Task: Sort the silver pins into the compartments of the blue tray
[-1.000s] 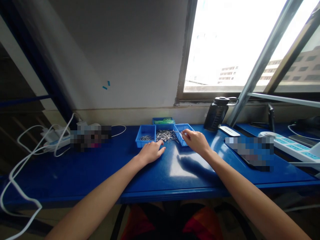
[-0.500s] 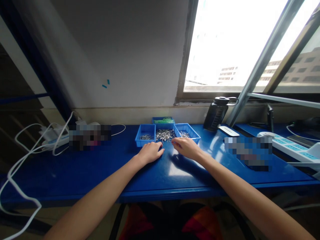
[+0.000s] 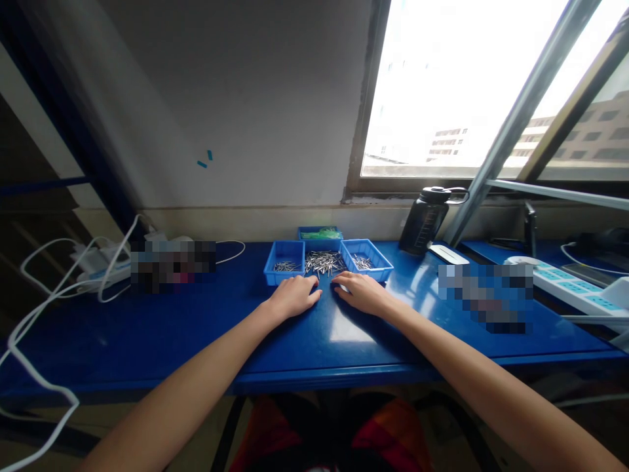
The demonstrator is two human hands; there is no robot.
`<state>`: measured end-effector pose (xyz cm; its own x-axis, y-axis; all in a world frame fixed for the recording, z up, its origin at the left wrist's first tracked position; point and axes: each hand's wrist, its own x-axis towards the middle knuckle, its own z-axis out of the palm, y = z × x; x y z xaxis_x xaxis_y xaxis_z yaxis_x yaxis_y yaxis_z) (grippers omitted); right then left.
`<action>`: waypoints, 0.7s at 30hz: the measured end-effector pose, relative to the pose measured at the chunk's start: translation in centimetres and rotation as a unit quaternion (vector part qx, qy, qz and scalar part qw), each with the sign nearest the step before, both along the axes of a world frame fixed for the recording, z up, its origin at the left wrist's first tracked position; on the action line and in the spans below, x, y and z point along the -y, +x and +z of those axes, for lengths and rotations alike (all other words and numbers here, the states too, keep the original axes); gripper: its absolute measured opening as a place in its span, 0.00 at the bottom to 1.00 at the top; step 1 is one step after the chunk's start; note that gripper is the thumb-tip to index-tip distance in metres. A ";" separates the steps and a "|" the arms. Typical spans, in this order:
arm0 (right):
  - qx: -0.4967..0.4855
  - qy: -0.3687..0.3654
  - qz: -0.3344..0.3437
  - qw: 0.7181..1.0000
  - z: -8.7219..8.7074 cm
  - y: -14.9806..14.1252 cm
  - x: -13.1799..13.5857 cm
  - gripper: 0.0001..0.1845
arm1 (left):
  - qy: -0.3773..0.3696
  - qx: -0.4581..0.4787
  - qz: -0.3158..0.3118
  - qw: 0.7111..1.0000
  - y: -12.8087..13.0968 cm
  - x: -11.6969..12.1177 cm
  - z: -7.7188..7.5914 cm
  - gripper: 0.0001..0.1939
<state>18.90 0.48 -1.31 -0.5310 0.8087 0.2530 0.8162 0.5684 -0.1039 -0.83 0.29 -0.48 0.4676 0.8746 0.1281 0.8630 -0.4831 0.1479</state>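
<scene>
Left hand [image 3: 293, 296] sits palm down just in front of the left bin [image 3: 289, 252], and right hand [image 3: 361, 292] is at the near edge of the metal pile [image 3: 324, 263], fingers curled on both; can't tell whether either grips a piece. Looks partway: smaller lots of metal pieces lie in the left bin and right bin [image 3: 383, 273], while the larger pile between the bins on the blue desk [image 3: 314, 351] seems left to handle.

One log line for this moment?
left hand: near left tray; right hand: near right tray; metal pieces: heaped between trays
</scene>
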 end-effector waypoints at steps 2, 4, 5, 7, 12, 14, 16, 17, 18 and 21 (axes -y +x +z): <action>-0.002 0.009 -0.002 1.000 -0.1 0.0 0.0 0.19 | -0.002 0.000 -0.002 1.000 0.0 0.1 0.1 0.18; 0.001 0.012 -0.005 1.000 -0.2 0.1 -0.1 0.19 | -0.007 0.000 -0.003 1.000 0.0 0.1 0.1 0.18; 0.003 0.009 -0.004 1.000 -0.2 0.1 -0.2 0.19 | -0.008 0.001 -0.003 1.000 0.0 0.1 0.1 0.18; 0.008 0.001 -0.002 1.000 -0.2 0.1 -0.2 0.19 | -0.006 0.001 -0.003 1.000 0.0 0.0 0.1 0.18; 0.014 -0.001 0.000 1.000 -0.3 0.1 -0.3 0.20 | 0.000 -0.016 -0.003 1.000 0.1 0.0 0.0 0.18; 0.018 0.003 0.000 1.000 -0.3 0.1 -0.3 0.21 | 0.000 -0.025 -0.003 1.000 0.1 0.1 0.0 0.18; 0.024 0.002 0.005 1.000 -0.4 0.1 -0.3 0.21 | 0.000 -0.029 -0.004 1.000 0.1 0.1 0.2 0.18; 0.027 0.001 0.009 1.000 -0.5 0.1 -0.4 0.21 | 0.000 -0.031 -0.004 1.000 0.1 0.1 0.2 0.18; 0.028 0.000 0.013 1.000 -0.5 0.1 -0.4 0.21 | 0.000 -0.032 -0.003 0.999 0.2 0.2 0.2 0.18; 0.028 0.003 0.013 1.000 -0.6 0.2 -0.4 0.21 | 0.000 -0.035 0.000 0.999 0.1 0.2 0.3 0.18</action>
<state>19.08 0.91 -1.88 -0.5655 0.7929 0.2271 0.8053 0.5903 -0.0556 -0.68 0.10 -0.19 0.4755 0.8745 0.0953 0.8711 -0.4832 0.0879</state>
